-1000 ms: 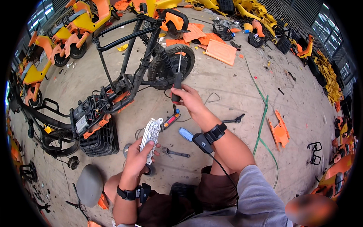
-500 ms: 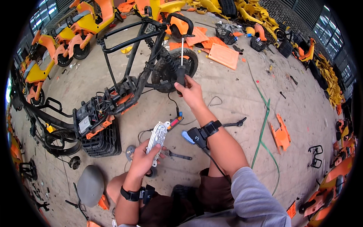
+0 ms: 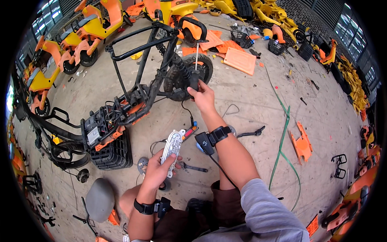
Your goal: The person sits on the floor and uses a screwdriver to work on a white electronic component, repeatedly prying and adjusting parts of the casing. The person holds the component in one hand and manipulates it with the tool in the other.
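My right hand (image 3: 202, 99) is closed round the black handle of a screwdriver (image 3: 194, 80). Its thin metal shaft points up and away, the tip overlapping the end of a bent black bar on the stripped scooter frame (image 3: 156, 86); whether they touch I cannot tell. Nearer to me, my left hand (image 3: 158, 172) grips an oval, silvery-white part (image 3: 173, 146) with a rough face and small end tabs, held tilted above the floor. Just beyond it lies a red and orange light (image 3: 189, 132) with a wire running up toward the frame.
A black crate (image 3: 111, 155) sits beside the frame. Around me lie a grey seat (image 3: 100, 199), a green strap (image 3: 282, 141), a black stand-like bar (image 3: 252, 132) and an orange panel (image 3: 302, 142). Yellow-orange scooters (image 3: 90, 32) stand at far left; yellow panels (image 3: 270, 18) are heaped behind.
The view has shifted slightly, moving the scene a little to the right and down. Both hands keep their grips; the screwdriver is still upright at the bar's end.
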A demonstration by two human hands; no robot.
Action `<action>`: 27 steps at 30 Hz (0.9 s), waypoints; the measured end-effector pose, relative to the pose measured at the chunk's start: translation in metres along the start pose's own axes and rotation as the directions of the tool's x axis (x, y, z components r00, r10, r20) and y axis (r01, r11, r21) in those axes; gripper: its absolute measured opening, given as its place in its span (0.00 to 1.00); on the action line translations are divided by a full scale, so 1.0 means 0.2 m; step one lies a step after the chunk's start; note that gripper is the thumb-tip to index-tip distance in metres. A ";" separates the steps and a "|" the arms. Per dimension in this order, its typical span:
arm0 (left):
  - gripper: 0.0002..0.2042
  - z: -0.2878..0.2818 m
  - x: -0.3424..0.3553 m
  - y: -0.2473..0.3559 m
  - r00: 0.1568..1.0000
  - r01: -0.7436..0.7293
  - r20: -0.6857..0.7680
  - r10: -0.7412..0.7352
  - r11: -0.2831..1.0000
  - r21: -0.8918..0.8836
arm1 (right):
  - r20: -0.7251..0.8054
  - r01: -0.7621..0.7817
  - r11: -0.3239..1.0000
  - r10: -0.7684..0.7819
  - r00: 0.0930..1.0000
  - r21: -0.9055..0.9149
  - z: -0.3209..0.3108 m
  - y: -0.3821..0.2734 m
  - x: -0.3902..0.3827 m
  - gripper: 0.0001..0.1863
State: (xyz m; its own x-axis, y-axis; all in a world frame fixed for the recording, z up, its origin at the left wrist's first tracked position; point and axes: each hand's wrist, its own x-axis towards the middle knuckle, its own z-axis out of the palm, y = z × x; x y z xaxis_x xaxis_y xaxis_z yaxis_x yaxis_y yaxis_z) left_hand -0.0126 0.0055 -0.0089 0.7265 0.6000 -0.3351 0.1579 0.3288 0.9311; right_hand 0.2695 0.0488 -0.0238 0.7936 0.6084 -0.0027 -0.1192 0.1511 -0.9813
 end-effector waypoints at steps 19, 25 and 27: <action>0.16 -0.01 -0.01 0.01 0.998 0.026 -0.051 -0.025 1.000 0.008 | -0.100 0.092 0.994 -0.086 0.991 0.054 0.02 0.06 0.11 0.34; 0.16 -0.02 -0.01 0.01 0.998 0.027 -0.056 -0.028 0.999 -0.021 | -0.157 0.165 0.983 -0.151 0.976 0.078 0.06 0.04 0.10 0.32; 0.16 -0.02 -0.01 0.00 0.998 0.031 -0.056 -0.032 0.999 -0.020 | -0.150 0.140 0.987 -0.126 0.981 0.085 0.07 0.03 0.07 0.32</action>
State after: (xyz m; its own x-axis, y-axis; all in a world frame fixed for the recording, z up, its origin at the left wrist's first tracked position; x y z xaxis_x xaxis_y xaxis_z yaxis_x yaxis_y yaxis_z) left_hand -0.0172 0.0078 -0.0081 0.6827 0.6288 -0.3721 0.1669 0.3615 0.9173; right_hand 0.2718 0.0696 -0.0262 0.8826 0.4611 0.0922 -0.0574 0.3002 -0.9522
